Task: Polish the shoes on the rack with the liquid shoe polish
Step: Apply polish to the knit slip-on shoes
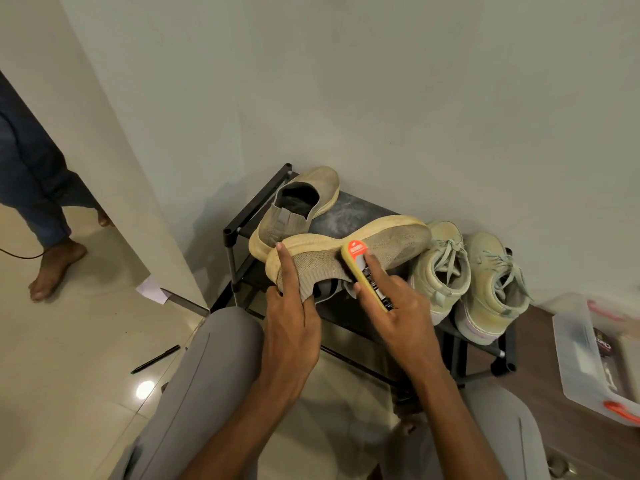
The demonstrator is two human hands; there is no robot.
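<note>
Here the left hand (291, 306) grips a beige knit shoe (349, 258) at its heel end, index finger stretched up along the heel to the cream sole, the other fingers curled round the collar. The shoe is turned on its side above the black rack (349, 206), sole facing away, toe pointing right. The right hand (398, 303) holds the polish (367, 275), a flat yellow-edged applicator with an orange cap end, thumb and fingers wrapped round its lower part and the index finger laid along its face. The orange end lies against the shoe's upper at mid-length, just right of the left hand.

The matching shoe (298, 206) sits upright on the rack's top shelf behind the held one. Two pale green lace-up sneakers (471, 275) stand side by side at the shelf's right end. A clear plastic box (581, 362) with orange clips rests on the floor to the right. A pen (156, 358) lies on the tiles at left, near a second person's bare feet (55, 268).
</note>
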